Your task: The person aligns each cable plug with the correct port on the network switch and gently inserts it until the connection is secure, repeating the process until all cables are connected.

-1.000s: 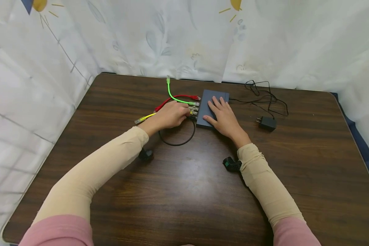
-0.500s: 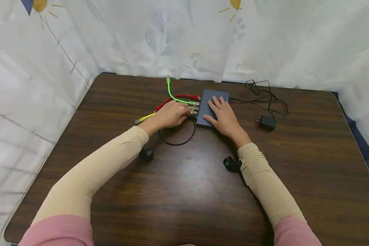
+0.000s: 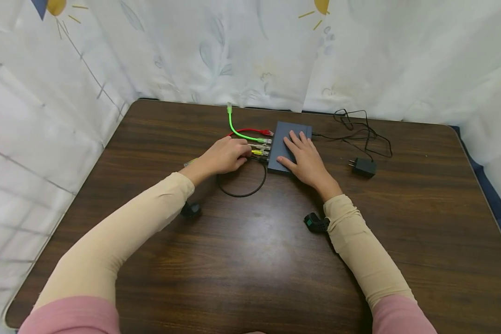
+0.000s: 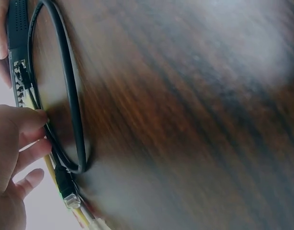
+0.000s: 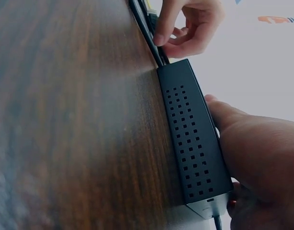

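Dark blue-grey rectangular network box (image 3: 280,143) sits near the far edge of a brown wood-grain table (image 3: 259,264), steadied by a person's right hand (image 3: 308,163), laid flat across its top with fingers spread. At the box's left side, the left hand (image 3: 223,155) bends its fingers among the cable ends; whether they pinch one cannot be told. Good work here likely means keeping the palm firm, taking one plug by its body and moving it straight, in line with its port, without a sideways tug.

Crowding is the obstacle: a bright green cable (image 3: 248,138), a red cable (image 3: 250,130), a yellow cable (image 3: 258,152) and a pale grey plug (image 3: 262,146) line up side by side, while a thick black cable (image 3: 241,196) loops on the near side, just under the left fingers, and could snag. To the right, a thin black cord (image 3: 333,138) trails in tangled loops near a black power adapter (image 3: 363,167), prongs exposed.
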### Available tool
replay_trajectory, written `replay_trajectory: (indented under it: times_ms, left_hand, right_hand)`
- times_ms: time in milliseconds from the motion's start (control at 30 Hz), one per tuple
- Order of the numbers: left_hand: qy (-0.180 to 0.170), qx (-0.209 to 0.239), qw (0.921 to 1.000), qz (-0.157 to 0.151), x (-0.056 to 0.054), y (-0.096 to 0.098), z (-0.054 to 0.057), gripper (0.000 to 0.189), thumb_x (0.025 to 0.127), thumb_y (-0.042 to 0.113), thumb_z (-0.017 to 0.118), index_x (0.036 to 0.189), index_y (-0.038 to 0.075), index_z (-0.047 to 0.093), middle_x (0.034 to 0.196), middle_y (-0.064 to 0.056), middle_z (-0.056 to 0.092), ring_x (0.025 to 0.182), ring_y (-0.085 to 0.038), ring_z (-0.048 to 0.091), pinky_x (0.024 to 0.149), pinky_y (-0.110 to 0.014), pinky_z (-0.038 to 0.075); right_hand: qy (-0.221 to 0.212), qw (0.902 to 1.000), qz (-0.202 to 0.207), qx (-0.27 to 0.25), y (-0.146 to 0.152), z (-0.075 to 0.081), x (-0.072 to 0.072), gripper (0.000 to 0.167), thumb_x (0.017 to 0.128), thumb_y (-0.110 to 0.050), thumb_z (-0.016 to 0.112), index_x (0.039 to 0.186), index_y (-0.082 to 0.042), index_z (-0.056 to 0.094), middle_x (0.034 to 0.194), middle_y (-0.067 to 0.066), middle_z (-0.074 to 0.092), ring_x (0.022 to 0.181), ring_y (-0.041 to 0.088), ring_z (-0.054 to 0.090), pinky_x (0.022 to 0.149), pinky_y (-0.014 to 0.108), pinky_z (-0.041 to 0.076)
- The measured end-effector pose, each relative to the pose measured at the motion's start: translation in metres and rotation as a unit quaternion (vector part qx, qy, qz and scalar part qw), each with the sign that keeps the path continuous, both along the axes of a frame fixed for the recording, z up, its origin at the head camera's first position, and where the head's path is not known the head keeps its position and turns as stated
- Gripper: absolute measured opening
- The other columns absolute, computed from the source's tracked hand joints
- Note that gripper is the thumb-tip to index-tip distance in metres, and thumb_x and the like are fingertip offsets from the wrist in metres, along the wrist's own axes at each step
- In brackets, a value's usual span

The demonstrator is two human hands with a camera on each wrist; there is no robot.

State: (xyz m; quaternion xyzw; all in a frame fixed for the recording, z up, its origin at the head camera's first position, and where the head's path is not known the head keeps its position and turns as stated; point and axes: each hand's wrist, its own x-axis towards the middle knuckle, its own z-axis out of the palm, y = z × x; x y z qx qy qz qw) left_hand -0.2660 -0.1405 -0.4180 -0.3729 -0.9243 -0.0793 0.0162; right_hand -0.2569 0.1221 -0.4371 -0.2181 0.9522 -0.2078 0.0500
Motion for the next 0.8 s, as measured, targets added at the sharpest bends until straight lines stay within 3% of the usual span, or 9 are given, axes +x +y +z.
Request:
replay_trajectory:
  times_ms: [800]
  left_hand:
    - [-0.001,-0.016,0.9997,0.019,0.0057,0.003,0.0013,0.009,0.095,0.01,0.058,0.1,0.005,0.064,0.097,-0.009,0.066,0.077,-0.025,0.062,0.071,-0.039,0.052]
  right_hand:
    - [-0.001,1.0,-0.001,0.0,0.0004,0.0004,-0.0002,0.072,0.097,-0.05,0.05,0.154,-0.014,0.026,0.163,0.008,0.012,0.152,0.03,0.003,0.123,0.046,0.003]
